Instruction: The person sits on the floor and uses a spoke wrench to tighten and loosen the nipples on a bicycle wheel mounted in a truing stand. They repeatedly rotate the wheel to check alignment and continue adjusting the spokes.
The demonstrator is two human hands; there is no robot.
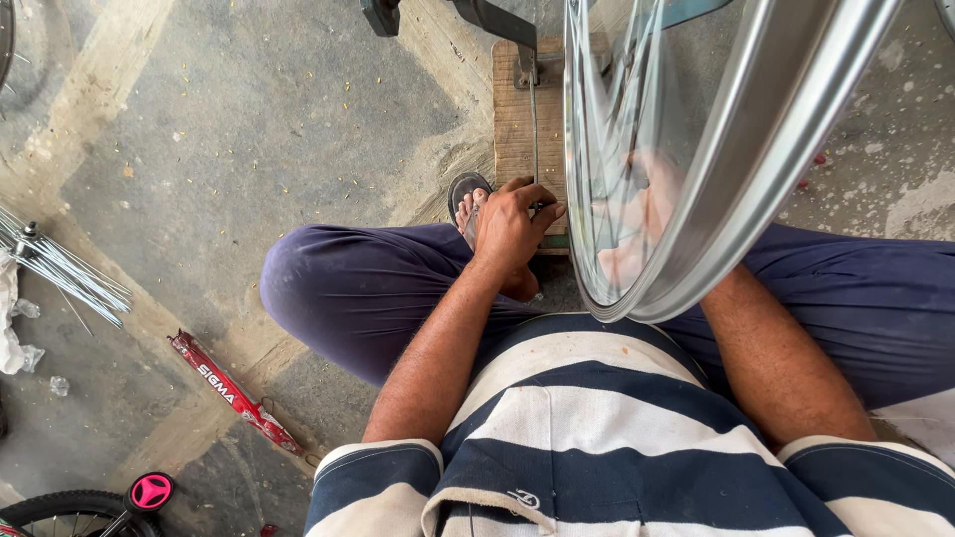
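- As the view runs from the left edge, a bundle of loose spokes [62, 267] lies on the concrete floor [249, 129], well apart from both hands
- Nearer the body, a flat red packet [234, 394] rests on the floor, and a small tyre with a pink hub cap [150, 491] shows at the lower left corner
- Left hand [509, 227]: fingers [537, 204] curled, tips pinched on a thin spoke [534, 124] that runs straight up and away from the fingertips to a wooden board [515, 119]
- A sandalled foot [468, 202] sits just beside the left fingers, on their left
- Bicycle wheel rim [756, 149]: bright metal, standing upright just to the right of the left fingers, its lowest arc above the lap
- Right hand [637, 224]: seen only blurred through the spokes of the rim; forearm passes behind the rim; whether its fingers are clenched or released cannot be told
- Dark trousers [338, 288] and a striped shirt [597, 428] lie below both hands
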